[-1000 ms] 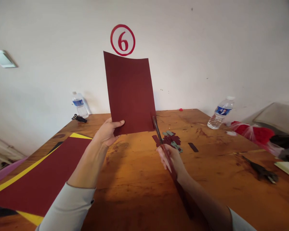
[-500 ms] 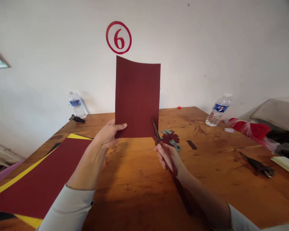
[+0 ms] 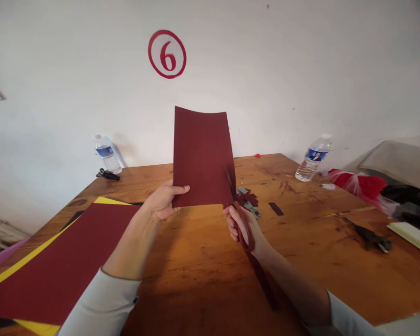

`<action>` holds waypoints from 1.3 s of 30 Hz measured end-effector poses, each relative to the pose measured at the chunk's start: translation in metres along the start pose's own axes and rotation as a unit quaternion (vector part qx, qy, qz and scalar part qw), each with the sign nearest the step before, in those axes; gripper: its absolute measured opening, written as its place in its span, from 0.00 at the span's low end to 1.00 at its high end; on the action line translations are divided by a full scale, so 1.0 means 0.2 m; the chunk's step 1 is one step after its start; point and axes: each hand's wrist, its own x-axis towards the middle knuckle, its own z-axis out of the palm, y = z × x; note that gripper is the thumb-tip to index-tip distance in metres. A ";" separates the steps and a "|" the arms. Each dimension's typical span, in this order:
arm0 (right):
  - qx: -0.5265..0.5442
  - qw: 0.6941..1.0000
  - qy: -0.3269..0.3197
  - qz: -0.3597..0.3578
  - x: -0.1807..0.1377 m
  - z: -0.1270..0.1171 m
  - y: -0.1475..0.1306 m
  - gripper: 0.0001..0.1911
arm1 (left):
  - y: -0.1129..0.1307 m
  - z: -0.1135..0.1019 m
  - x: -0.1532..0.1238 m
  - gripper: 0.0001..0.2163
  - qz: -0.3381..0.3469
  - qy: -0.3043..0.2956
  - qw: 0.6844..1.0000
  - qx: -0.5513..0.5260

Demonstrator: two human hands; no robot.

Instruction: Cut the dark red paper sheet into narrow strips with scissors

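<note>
A sheet of dark red paper (image 3: pixel 203 156) is held up over the table, its top edge slightly bowed. My left hand (image 3: pixel 166 200) pinches its lower left corner, thumb on the near face. In my right hand (image 3: pixel 243 228) is a pair of scissors (image 3: pixel 247 233) with reddish handles, its blades pointing up along the paper's right edge. Whether the blades are fully closed I cannot make out. Just behind the right hand lies a small pile of dark red and grey-green paper scraps (image 3: pixel 248 200), partly hidden.
Large dark red (image 3: pixel 66 266) and yellow sheets (image 3: pixel 31 256) lie at the left. Water bottles stand at the back left (image 3: pixel 108 156) and back right (image 3: pixel 313 158). A dark strip (image 3: pixel 276 208), a black tool (image 3: pixel 369 235) and bagged red material (image 3: pixel 360 184) are at the right.
The red sheet has tipped, its top edge now lower and its upper part leaning away. The scissors stay at its right edge, and the view has shifted slightly.
</note>
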 end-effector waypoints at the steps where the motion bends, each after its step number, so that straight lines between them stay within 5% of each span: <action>1: -0.004 1.000 0.010 -0.006 0.00 0.00 0.01 0.24 | -0.01 0.00 0.01 0.13 -0.004 -0.005 1.000 -0.004; 16: -0.075 0.989 0.081 -0.102 0.01 -0.03 0.04 0.22 | -0.06 0.04 0.01 0.14 -0.042 -0.038 0.998 -0.009; 39: -0.007 0.995 0.082 -0.059 -0.01 0.00 0.02 0.26 | -0.04 0.07 -0.02 0.12 -0.048 -0.026 0.998 -0.028</action>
